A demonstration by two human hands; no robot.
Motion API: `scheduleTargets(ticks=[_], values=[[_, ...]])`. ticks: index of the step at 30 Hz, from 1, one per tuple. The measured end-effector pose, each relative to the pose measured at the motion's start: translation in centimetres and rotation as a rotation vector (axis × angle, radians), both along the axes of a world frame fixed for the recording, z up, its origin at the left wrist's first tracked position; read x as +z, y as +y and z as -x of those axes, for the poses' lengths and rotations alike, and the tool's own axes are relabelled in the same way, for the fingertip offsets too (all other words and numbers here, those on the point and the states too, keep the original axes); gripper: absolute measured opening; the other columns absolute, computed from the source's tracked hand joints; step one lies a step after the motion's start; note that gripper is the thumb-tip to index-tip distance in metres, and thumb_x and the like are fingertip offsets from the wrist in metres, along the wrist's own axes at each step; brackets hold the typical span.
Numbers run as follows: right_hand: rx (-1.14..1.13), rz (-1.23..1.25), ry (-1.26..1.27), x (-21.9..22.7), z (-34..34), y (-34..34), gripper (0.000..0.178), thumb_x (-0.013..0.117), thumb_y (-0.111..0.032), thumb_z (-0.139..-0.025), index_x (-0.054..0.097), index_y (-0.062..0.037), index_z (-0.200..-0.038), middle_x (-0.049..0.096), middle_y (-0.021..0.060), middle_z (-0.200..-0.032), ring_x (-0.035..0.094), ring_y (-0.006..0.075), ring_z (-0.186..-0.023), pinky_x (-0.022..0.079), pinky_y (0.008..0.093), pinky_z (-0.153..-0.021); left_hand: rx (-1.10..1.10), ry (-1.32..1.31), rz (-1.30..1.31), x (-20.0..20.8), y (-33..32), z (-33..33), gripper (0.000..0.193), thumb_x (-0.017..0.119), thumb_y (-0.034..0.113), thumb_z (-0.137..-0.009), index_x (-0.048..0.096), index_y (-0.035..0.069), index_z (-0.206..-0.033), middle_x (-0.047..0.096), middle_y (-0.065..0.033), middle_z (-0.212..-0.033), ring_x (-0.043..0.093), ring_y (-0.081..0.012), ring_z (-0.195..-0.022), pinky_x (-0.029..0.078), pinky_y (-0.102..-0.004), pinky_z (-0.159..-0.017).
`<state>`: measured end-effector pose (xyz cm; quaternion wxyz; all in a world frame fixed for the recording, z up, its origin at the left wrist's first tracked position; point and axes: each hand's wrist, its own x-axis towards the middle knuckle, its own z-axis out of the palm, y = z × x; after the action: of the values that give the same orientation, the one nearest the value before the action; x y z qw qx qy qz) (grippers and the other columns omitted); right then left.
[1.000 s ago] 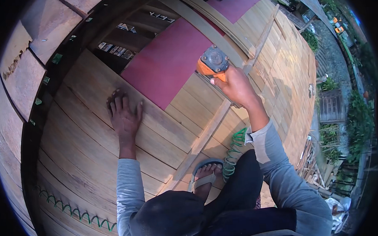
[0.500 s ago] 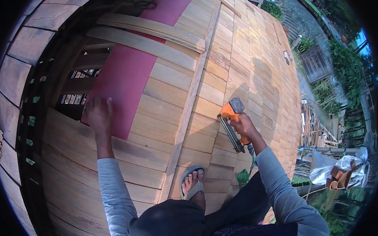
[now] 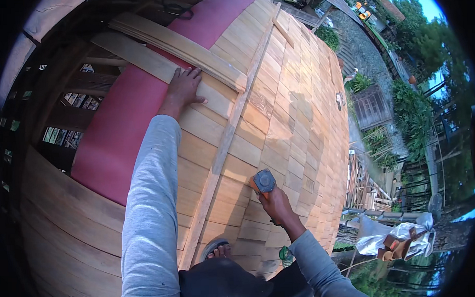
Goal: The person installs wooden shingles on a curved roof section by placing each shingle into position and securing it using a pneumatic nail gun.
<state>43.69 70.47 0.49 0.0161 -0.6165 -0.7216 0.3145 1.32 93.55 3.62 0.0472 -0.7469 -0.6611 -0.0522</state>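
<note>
Nail gun (image 3: 263, 182) body hidden — right hand (image 3: 275, 202) covers it.

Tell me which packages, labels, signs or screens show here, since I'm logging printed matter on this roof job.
None can be made out. The nearest to a package is a crumpled silver-white sheet or sack on the ground, lower right. The left hand rests on a wooden shingle; the right hand holds an orange nail gun.

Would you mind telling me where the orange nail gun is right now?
In the head view, the orange nail gun is in the right hand, lower centre-right, against the wooden shingles beside the long batten.
</note>
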Motion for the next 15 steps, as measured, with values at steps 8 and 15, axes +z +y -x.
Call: scheduleTargets(ticks=[8, 15], values=[[0.001, -0.033, 0.075, -0.1, -1.0, 0.4, 0.053, 0.076, -0.023, -0.094, 0.055, 0.0017, -0.136, 0.073, 0.0317, -0.113, 0.070, 0.0526, -0.108, 0.058, 0.0562, -0.093, -0.029, 0.055, 0.041, 1.0, 0.7, -0.8, 0.094, 0.087, 0.067, -0.073, 0.063, 0.010, -0.143, 0.056, -0.0117, -0.151, 0.050, -0.0286, -0.144, 0.036, -0.0534, -0.122], [-0.021, 0.001, 0.071, 0.1, 0.4, 0.2, 0.049, 0.076, -0.023, -0.094, 0.057, 0.0006, -0.132, 0.074, 0.0302, -0.111, 0.070, 0.0526, -0.107, 0.058, 0.0571, -0.091, 0.100, -0.059, -0.024, 3.0, 5.8, -1.2, 0.087, 0.091, 0.055, -0.076, 0.061, 0.012, -0.145, 0.056, -0.0136, -0.152, 0.051, -0.0306, -0.142, 0.042, -0.0525, -0.117]])
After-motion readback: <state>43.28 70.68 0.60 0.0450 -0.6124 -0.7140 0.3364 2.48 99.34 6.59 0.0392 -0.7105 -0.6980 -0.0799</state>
